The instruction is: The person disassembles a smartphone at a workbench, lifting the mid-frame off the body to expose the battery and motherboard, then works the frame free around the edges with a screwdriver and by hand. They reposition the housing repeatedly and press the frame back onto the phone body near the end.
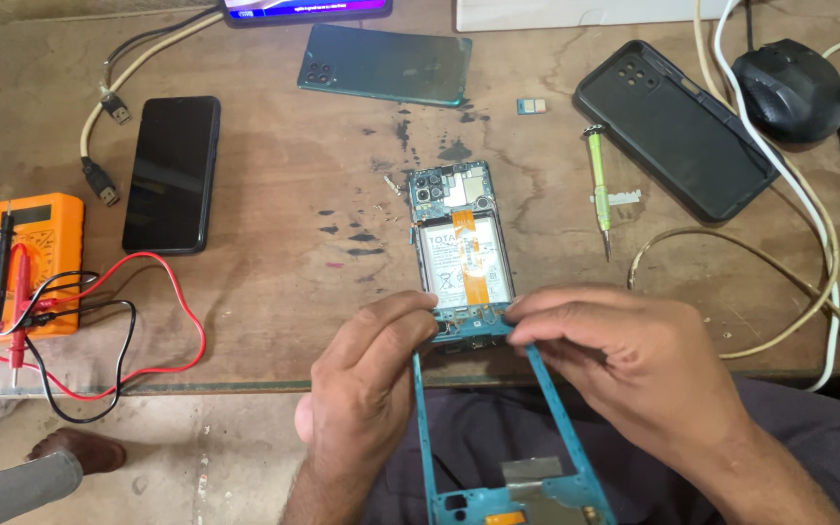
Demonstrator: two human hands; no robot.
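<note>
Nearest, teal mid-frame (522, 486): it hangs off the bench edge over my lap, its camera end towards me, its two thin side rails running up to my fingers. One frame.
My left hand (367, 374): fingers pinched on the frame's left rail where it meets the phone's lower edge, to my mind so the thin plastic doesn't twist.
My right hand (624, 355): fingertips closed on the right rail at the same edge. The two hands are apart, one per corner, which keeps the frame level.
Opened phone (461, 258): flat on the wooden bench (274, 272) just beyond my fingers, insides up, white battery with an orange flex across it, camera cluster at the far end. Its lower edge is hidden by my fingers, so I cannot tell whether the frame is seated there or free.
Green screwdriver (599, 190): one, to the right of the phone, within easy reach.
Orange multimeter (31, 262): one, at the left edge, red and black leads looped beside it.
Black phone (172, 173): one, screen up, left of centre.
Teal back cover (384, 64): one, set aside at the far side.
Black case (678, 126): one, far right, inside up.
Computer mouse (789, 89): one, far right corner, beside pale cables.
Small SIM tray (532, 105): one, between cover and case.
</note>
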